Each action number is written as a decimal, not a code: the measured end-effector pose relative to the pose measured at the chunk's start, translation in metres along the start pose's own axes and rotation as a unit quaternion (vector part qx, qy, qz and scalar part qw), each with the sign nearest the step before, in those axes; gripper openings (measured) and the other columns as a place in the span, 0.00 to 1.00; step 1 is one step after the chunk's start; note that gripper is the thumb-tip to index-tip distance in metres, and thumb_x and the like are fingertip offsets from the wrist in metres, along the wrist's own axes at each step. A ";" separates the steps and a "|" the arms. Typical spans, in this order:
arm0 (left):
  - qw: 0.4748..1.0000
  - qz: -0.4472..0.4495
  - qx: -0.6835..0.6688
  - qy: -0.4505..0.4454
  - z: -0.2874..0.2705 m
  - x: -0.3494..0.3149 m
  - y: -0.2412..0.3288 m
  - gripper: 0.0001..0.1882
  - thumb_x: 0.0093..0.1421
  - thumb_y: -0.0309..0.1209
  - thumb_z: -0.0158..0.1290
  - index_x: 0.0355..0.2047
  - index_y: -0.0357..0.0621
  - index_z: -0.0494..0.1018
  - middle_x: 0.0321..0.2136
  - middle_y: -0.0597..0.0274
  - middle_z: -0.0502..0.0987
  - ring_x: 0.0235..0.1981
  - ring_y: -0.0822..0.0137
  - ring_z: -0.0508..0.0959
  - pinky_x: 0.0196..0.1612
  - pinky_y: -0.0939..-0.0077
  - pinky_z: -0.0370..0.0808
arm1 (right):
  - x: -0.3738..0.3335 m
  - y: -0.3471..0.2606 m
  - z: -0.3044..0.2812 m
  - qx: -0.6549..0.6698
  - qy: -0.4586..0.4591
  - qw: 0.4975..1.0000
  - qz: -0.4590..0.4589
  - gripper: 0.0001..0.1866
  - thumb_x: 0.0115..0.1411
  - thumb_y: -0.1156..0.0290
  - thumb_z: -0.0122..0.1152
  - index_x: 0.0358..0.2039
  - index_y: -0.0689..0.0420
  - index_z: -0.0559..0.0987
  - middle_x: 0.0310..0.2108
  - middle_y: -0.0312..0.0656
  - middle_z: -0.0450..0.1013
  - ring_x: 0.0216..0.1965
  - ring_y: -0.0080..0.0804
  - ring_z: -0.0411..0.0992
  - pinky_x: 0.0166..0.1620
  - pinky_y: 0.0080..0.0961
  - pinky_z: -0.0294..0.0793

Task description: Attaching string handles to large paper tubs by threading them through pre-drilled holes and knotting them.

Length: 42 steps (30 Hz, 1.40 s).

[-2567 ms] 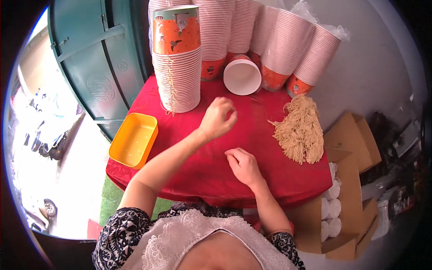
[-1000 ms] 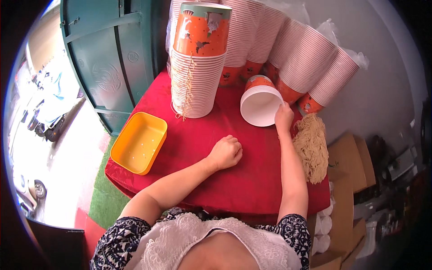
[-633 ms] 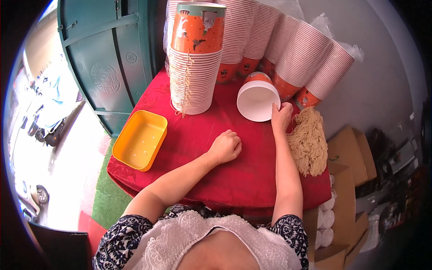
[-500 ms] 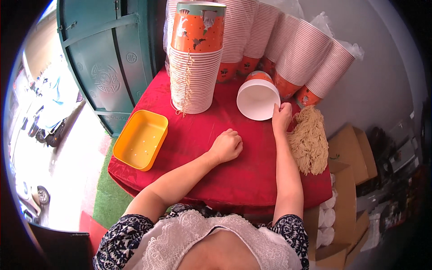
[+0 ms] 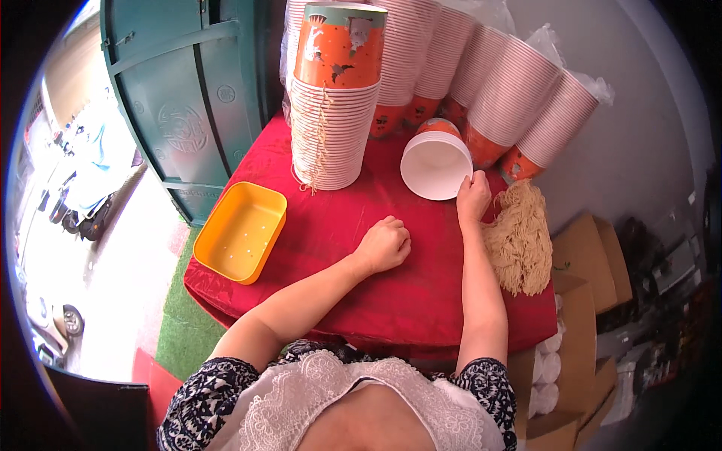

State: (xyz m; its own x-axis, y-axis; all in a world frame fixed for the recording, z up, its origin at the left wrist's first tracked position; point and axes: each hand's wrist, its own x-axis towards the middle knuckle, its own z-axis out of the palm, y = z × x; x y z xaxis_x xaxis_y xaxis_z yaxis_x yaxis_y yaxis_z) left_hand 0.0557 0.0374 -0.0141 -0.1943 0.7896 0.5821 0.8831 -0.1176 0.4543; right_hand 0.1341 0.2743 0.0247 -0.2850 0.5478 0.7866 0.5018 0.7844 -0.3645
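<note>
A few nested paper buckets (image 5: 436, 167) lie on their side on the red-clothed table, their white inside facing me. My right hand (image 5: 474, 197) pinches the rim of the front one at its lower right. Closed into a fist, my left hand (image 5: 385, 244) rests on the cloth left of the buckets; what its curled fingers may hold is hidden. A tall upright stack of paper buckets (image 5: 335, 135) stands beyond my left hand, an orange patterned one on top and thin tan strings hanging down its side. Beside my right forearm lies a bundle of tan string (image 5: 519, 239).
A yellow plastic tray (image 5: 241, 233) with small white bits sits at the table's left. Several bagged bucket stacks (image 5: 511, 90) line the back. An open cardboard box (image 5: 573, 331) with white rolls stands at the right, a green metal door (image 5: 180, 113) at the left.
The view has shifted slightly, so the table and stacks appear a little further right. My right hand stays at the bucket rim and my left fist stays on the cloth.
</note>
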 end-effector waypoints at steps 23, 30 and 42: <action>1.000 0.000 0.008 -0.017 -0.002 0.000 -0.002 0.05 0.49 0.26 0.54 0.23 0.36 0.76 0.26 0.53 0.75 0.34 0.52 0.73 0.40 0.61 0.73 | -0.007 -0.004 0.006 0.131 -0.115 0.973 0.149 0.15 0.48 0.74 0.51 0.35 0.69 0.78 0.32 0.61 0.76 0.40 0.56 0.76 0.45 0.42 0.72; 1.000 0.005 -0.006 -0.015 0.000 0.001 0.000 0.05 0.49 0.26 0.54 0.24 0.36 0.77 0.26 0.52 0.75 0.34 0.52 0.73 0.40 0.61 0.73 | -0.009 0.008 0.019 0.159 -0.097 0.965 0.182 0.14 0.50 0.78 0.51 0.37 0.69 0.77 0.35 0.58 0.77 0.39 0.50 0.76 0.44 0.39 0.72; 0.993 -0.038 -0.044 0.106 -0.008 0.001 -0.004 0.04 0.50 0.26 0.55 0.23 0.37 0.75 0.22 0.51 0.75 0.28 0.51 0.76 0.32 0.59 0.74 | -0.030 0.025 -0.038 0.447 -0.170 0.816 0.326 0.13 0.64 0.79 0.48 0.49 0.66 0.72 0.46 0.46 0.73 0.41 0.35 0.75 0.43 0.32 0.79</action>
State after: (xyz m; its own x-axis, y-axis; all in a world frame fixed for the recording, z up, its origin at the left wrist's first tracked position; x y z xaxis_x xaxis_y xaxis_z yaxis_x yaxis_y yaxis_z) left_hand 0.0488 0.0341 -0.0101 -0.3524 0.6546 0.6688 0.8239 -0.1220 0.5535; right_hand 0.1860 0.2662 0.0106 -0.4824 0.8626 0.1522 -0.1146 0.1101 -0.9873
